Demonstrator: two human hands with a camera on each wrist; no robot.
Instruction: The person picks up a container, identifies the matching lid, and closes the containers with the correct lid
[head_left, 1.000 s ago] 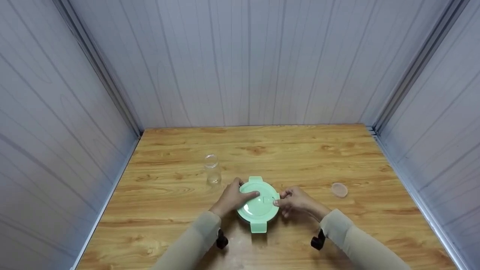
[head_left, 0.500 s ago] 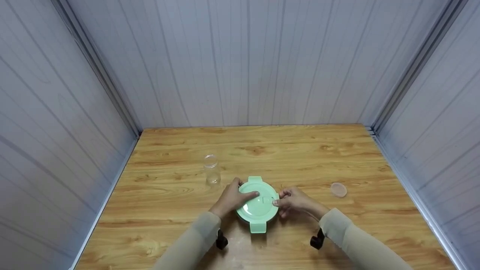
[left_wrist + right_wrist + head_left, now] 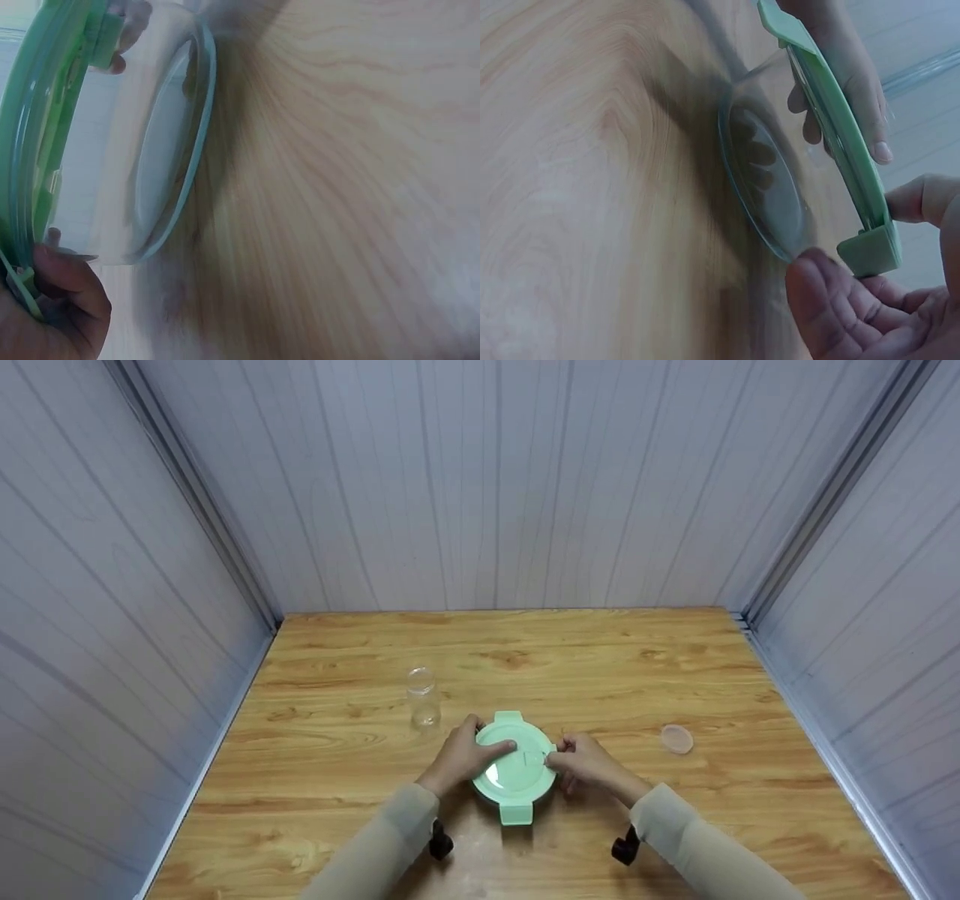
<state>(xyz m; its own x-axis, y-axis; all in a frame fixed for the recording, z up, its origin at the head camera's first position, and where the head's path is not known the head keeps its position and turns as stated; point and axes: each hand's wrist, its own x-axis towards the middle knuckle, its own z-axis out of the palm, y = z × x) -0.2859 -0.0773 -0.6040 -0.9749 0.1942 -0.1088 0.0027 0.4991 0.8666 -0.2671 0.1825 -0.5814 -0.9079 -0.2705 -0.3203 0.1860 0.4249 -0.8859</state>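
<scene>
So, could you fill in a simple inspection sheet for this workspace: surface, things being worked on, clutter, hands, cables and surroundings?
Surface: wood-grain tabletop, with shadows and some glare.
Things being worked on: clear round container with a green lid on top; flaps jut from the lid's far and near edges.
Clutter: clear upright jar beyond the left hand; small translucent disc lying off to the right.
Left hand: the hand grips the container's left side, thumb over the lid.
Right hand: the hand pinches the lid's right edge, thumb on top.
Cables: nothing seen.
Surroundings: pale panelled walls on three sides; small black devices at both wrists.
</scene>
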